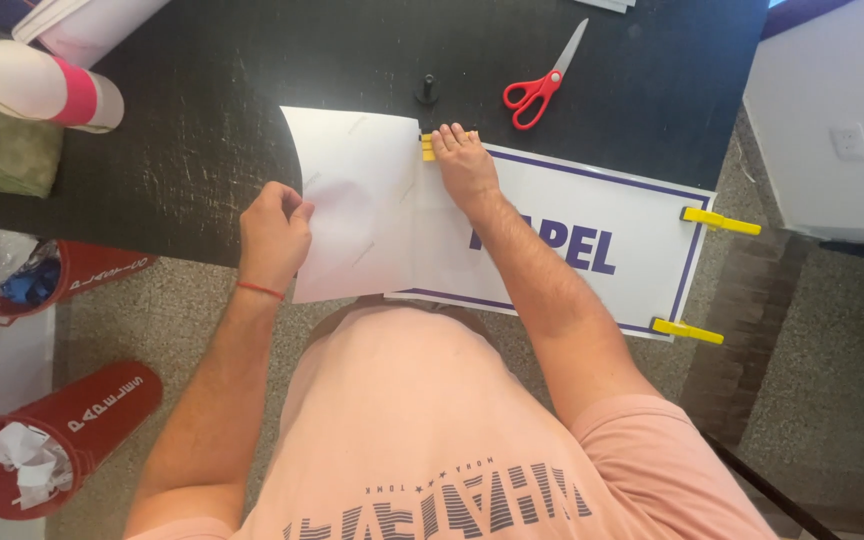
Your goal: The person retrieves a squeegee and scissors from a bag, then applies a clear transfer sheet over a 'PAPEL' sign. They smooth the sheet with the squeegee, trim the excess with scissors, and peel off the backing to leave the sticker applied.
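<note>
Fingers first: your right hand (464, 160) lies flat and spread, palm down, its fingertips pressing the far edge of the plain white paper sheet (357, 205) right where a small yellow plastic clip (427, 148) sits — whether the clip is actually pinched between your fingers or just under them is hidden, so treat that contact as unconfirmed. Your left hand (274, 232) is curled closed on the sheet's left edge, thumb side up, gripping the paper near its middle. The sheet itself lies on the near part of the dark, scuffed black tabletop (202, 150), its right portion overlapping the left end of a long white sign with a purple border and purple lettering (592, 235), and its near edge overhanging the table toward your body. To do this well, keep the right palm's weight steady so the overlap cannot slide, and let the left hand draw the sheet taut rather than lift it — a raised edge would likely buckle the paper at the clip. Check that the far edges of sheet and sign run in one line before you ease either hand. Two more yellow clips (720, 221) already hold the sign's right end. Farther out, red-handled scissors (537, 92) and a small black knob (427, 90) lie on the table, well apart from your hands; red cylindrical bins (57, 435) stand on the floor to your left.
</note>
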